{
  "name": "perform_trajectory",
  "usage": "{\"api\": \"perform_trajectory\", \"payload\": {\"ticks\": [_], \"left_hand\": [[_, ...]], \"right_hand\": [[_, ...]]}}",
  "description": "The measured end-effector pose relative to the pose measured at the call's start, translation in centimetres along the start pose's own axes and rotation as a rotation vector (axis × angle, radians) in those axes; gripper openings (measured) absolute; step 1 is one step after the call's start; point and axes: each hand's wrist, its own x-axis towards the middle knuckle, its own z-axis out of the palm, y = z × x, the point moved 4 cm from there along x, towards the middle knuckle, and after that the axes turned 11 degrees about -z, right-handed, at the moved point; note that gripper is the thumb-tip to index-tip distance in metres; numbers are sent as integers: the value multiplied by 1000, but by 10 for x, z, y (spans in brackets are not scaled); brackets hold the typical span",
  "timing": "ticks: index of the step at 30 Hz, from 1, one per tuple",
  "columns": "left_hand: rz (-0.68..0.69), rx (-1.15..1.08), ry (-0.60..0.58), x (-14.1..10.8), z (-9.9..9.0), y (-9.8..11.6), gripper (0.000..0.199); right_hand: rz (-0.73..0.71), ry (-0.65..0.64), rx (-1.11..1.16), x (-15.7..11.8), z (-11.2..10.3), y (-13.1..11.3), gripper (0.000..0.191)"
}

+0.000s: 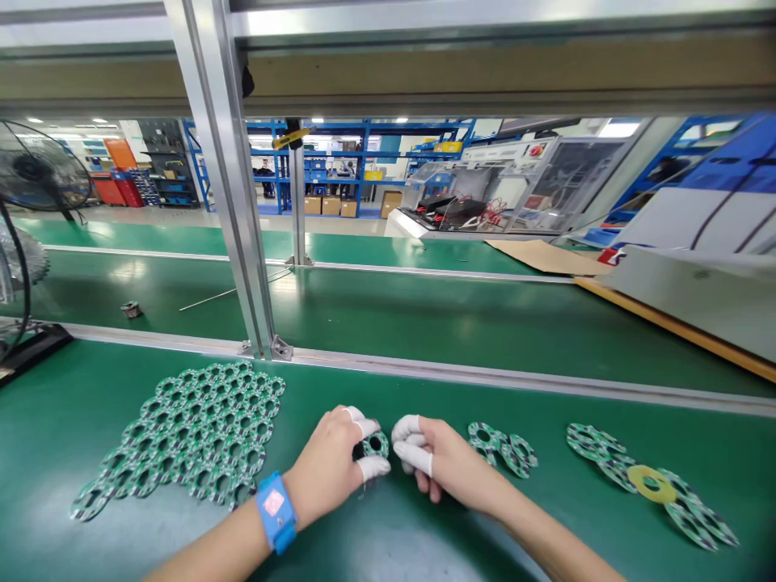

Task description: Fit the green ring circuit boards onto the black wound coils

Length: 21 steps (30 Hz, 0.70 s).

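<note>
Left hand [327, 449] is pinching a board [384, 447], thumb and fingers nearly closed; right hand [432, 454] is facing it, fingers curled, any hold unclear. Board, between hands, is looking light, stiff, likely brittle; outer rim is offering safest grip.

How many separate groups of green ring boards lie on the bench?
3: a large group left of the left hand, a small group beyond the right forearm, and a group with a yellow ring far right. Others may be hidden.

Behind the green bench [424, 311], blue shelving [364, 158] stands on a grey floor [151, 215] under small bright ceiling lights [100, 120].
</note>
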Motion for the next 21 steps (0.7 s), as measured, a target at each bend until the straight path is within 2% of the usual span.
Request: {"api": "perform_trajectory", "payload": {"ticks": [4, 8, 12, 15, 17, 19, 21], "left_hand": [[22, 86, -27, 4, 1, 1, 27], [21, 99, -26, 5, 3, 1, 27], [9, 54, -34, 3, 3, 0, 26], [-16, -26, -36, 1, 0, -4, 45], [-29, -77, -30, 1, -3, -7, 60], [-36, -109, -22, 1, -4, -8, 63], [-40, -126, -14, 0, -4, -9, 64]], "right_hand": [[91, 43, 333, 7, 12, 5, 36], [150, 50, 461, 9, 18, 8, 35], [146, 56, 444, 11, 16, 7, 33], [98, 20, 252, 7, 6, 2, 25], [72, -85, 75, -1, 1, -3, 16], [61, -296, -33, -12, 3, -8, 8], [-44, -507, -89, -24, 10, -17, 10]]}}
